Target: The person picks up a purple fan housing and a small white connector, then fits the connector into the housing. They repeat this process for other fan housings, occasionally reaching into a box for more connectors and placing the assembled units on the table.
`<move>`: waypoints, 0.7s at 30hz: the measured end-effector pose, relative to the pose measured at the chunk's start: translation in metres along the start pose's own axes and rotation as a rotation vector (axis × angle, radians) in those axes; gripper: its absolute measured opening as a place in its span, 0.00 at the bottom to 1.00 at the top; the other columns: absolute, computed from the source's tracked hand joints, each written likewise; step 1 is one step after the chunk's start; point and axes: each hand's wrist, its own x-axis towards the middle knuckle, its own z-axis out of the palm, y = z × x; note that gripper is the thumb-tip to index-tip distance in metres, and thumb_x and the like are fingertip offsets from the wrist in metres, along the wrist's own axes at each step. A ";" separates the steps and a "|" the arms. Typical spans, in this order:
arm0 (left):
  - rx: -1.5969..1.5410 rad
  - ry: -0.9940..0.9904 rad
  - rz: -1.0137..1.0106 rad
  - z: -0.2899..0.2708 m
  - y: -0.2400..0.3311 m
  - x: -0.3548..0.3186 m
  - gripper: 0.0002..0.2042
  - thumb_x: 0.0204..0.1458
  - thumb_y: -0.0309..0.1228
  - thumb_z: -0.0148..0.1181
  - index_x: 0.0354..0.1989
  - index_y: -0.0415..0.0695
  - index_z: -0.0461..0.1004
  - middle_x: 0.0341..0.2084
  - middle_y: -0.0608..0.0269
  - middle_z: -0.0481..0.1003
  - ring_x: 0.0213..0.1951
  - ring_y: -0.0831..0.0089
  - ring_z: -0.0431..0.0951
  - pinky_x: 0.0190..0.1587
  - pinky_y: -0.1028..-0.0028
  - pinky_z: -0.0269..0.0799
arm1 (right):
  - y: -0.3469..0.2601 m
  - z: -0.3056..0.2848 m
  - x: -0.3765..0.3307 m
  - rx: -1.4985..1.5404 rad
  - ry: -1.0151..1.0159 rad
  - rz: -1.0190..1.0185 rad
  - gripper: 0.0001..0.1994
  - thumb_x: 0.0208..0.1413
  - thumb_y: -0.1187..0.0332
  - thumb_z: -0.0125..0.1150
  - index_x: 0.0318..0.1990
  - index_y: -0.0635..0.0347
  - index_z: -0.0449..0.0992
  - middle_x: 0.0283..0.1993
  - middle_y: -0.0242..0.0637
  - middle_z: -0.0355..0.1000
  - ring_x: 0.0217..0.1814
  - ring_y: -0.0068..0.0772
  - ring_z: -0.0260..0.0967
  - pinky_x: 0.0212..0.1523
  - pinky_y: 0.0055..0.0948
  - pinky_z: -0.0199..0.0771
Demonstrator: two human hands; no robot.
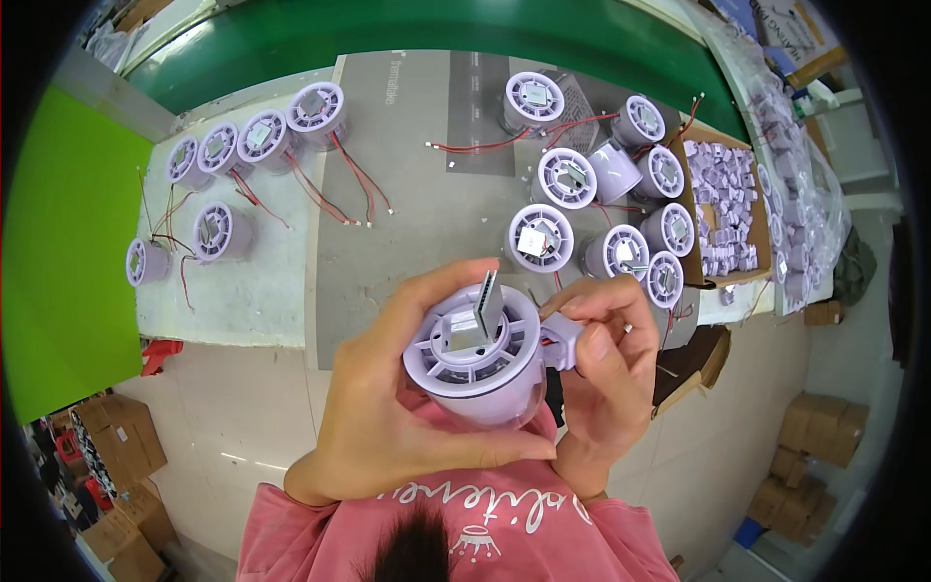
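A lilac cylindrical housing (pixel 473 373) with a spoked ring on top is held up in front of my chest. My left hand (pixel 373 393) wraps round its left side and underside, the thumb along the bottom. From the middle of the spoked ring a small finned metal piece (pixel 488 303) stands up at a tilt. My right hand (pixel 611 359) pinches a small lilac plastic part (pixel 562 341) against the right side of the housing. Whether that part is seated or only touching, I cannot tell.
Similar lilac housings with red wires (pixel 567 177) stand at the right of the grey mat (pixel 388 194). Others (pixel 260 136) line the left side. A cardboard box (pixel 766 228) of small lilac parts sits at the right, beside bagged pieces (pixel 790 194). A green strip (pixel 417 29) runs behind.
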 end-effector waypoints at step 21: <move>-0.218 0.004 0.166 0.000 -0.023 0.011 0.40 0.29 0.21 0.80 0.55 0.38 0.62 0.48 0.51 0.74 0.57 0.61 0.73 0.58 0.65 0.71 | -0.012 0.018 -0.004 -0.692 -0.079 -0.527 0.20 0.33 0.80 0.76 0.40 0.68 0.81 0.40 0.47 0.77 0.37 0.38 0.76 0.37 0.29 0.76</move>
